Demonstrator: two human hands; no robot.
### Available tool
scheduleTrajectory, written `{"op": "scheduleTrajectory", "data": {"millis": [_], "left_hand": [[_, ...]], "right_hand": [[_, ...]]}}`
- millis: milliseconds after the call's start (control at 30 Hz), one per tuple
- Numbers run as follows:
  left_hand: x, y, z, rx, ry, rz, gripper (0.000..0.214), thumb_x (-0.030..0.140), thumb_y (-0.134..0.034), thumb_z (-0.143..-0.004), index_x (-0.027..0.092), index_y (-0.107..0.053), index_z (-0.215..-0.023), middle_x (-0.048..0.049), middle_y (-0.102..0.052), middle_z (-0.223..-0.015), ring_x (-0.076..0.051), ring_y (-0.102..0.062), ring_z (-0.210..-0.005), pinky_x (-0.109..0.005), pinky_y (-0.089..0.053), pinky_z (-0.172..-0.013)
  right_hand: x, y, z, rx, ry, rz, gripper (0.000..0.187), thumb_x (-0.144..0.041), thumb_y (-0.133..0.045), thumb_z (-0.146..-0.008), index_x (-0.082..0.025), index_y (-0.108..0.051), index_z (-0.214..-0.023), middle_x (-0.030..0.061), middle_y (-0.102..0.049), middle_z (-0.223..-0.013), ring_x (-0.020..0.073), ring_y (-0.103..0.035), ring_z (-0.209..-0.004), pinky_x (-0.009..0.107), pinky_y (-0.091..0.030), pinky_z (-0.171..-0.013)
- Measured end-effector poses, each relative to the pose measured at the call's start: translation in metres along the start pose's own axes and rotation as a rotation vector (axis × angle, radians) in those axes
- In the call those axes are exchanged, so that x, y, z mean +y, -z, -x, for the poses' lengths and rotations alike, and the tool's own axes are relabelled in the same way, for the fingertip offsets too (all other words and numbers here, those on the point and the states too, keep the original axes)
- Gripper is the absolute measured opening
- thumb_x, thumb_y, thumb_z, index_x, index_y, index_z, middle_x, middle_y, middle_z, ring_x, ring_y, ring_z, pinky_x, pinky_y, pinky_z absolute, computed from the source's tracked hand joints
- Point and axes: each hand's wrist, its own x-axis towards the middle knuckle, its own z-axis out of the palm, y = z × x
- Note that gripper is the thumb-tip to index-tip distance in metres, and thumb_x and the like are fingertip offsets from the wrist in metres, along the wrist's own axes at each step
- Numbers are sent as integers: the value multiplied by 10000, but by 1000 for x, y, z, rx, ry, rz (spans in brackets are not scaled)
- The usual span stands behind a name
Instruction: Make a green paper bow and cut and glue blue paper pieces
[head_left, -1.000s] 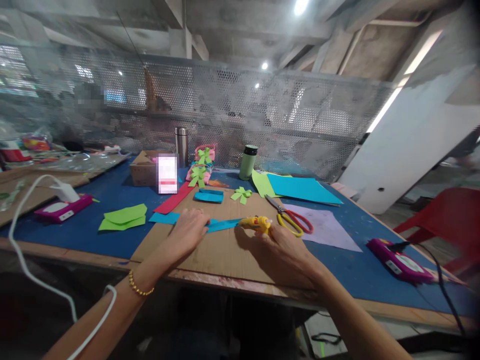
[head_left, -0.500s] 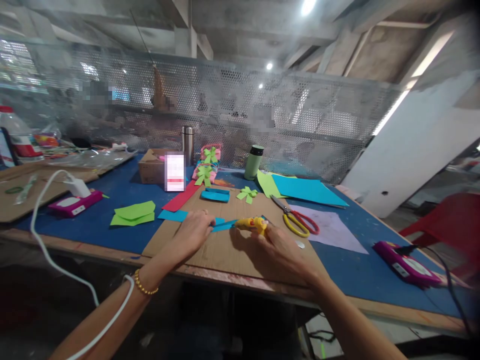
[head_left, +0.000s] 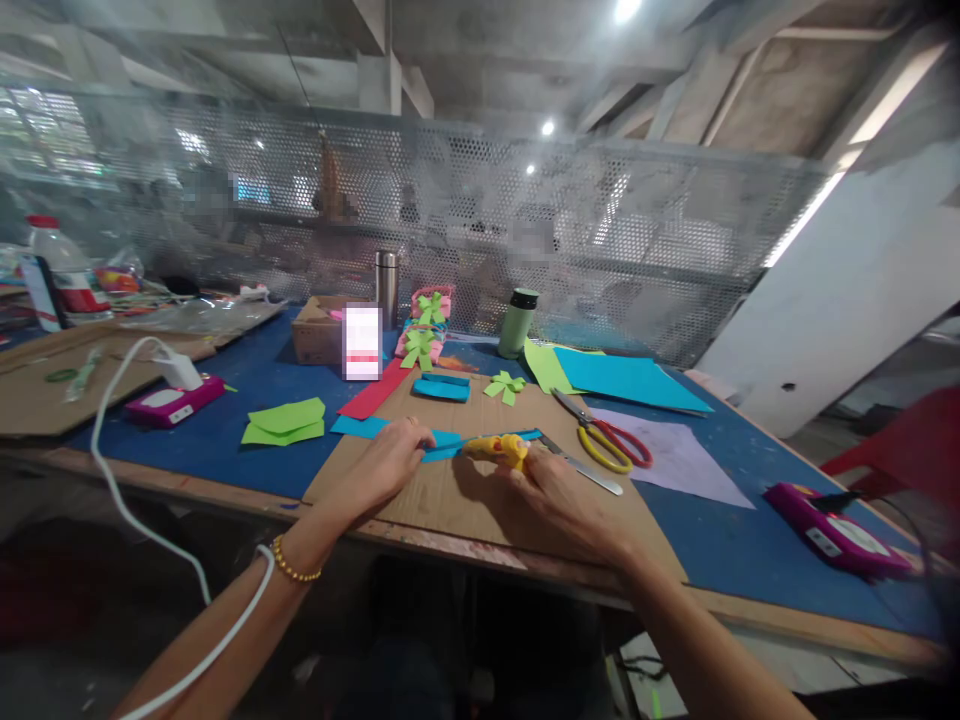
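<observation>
My left hand is closed, its fingers pressed on a blue paper strip over the cardboard sheet. My right hand grips a yellow glue gun, its nozzle end pointing left at the blue paper. Part of the strip runs behind the gun. Just beyond the right hand lies a flat metal strip with a rounded end, partly covered by that hand. A folded blue paper piece and a green paper bow rest farther back on the cardboard.
Scissors with red and yellow handles lie at the right, partly on purple paper. Purple power strips stand at both sides. A green bottle, steel flask and cardboard box stand behind. A white cable crosses my left forearm.
The view has shifted slightly, so things sit farther right. The glue gun has moved left along the blue strip relative to the cardboard, and more of the metal strip shows.
</observation>
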Motion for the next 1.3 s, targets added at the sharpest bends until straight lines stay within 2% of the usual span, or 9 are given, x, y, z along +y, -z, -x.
{"op": "scheduleTrajectory", "data": {"millis": [100,333,567,767,933,1067,1200,1300], "left_hand": [[-6,-5,-2,26,-25,21,284,64,-487,-881,169,-721,-1004,-78,-691,-988,-209,-632,-954,-334,-477,-873],[-7,-6,-2,14,-38,47,315,43,-466,-883,159,-739,-992,-82,-693,-967,-201,-632,-917,-319,-472,-852],[-14,-12,-2,47,-47,49,331,53,-448,-905,154,-736,-1033,-89,-694,-997,-199,-635,-943,-314,-473,-869],[-5,-7,-1,17,-24,20,355,39,-464,-871,171,-758,-1019,-87,-708,-970,-216,-646,-943,-332,-482,-875],[5,-1,1,-7,9,-18,407,35,-451,-877,190,-762,-1089,-98,-699,-1033,-238,-637,-1029,-352,-479,-934],[6,-1,3,-27,2,-15,428,50,-446,-888,215,-760,-1127,-91,-667,-1016,-234,-621,-1001,-356,-478,-926],[2,-5,6,-30,-26,-7,441,68,-440,-898,207,-746,-1184,-100,-618,-1022,-230,-585,-978,-357,-460,-903],[-2,-8,7,-24,-65,-24,438,99,-420,-928,231,-747,-1189,-91,-585,-1004,-223,-549,-944,-345,-437,-857]], "right_hand": [[-1,1,1,7,-8,-31,354,-413,-420,-1017,-178,-683,-997,113,-718,-961,210,-637,-829,278,-359,-662],[-26,-4,-4,-59,76,-159,320,-363,-445,-1007,-138,-672,-1018,92,-704,-858,167,-572,-708,270,-315,-627],[-20,-6,-4,-32,94,-135,348,-388,-433,-1014,-141,-678,-1017,109,-711,-903,180,-586,-742,278,-315,-645],[-19,-4,-3,-20,58,-126,348,-381,-438,-1012,-137,-685,-1034,127,-734,-959,207,-629,-811,283,-344,-676],[-5,-1,3,37,27,-81,342,-391,-427,-1000,-163,-682,-1012,123,-731,-981,220,-635,-834,290,-355,-675],[17,2,11,106,-5,-36,333,-393,-413,-977,-181,-663,-923,91,-697,-845,217,-600,-728,297,-363,-634],[36,7,19,227,-3,-102,374,-478,-412,-968,-211,-637,-834,46,-631,-708,201,-542,-629,303,-368,-598],[40,7,22,272,-16,-171,403,-517,-398,-976,-219,-617,-816,38,-611,-700,200,-530,-637,312,-385,-603]]}}
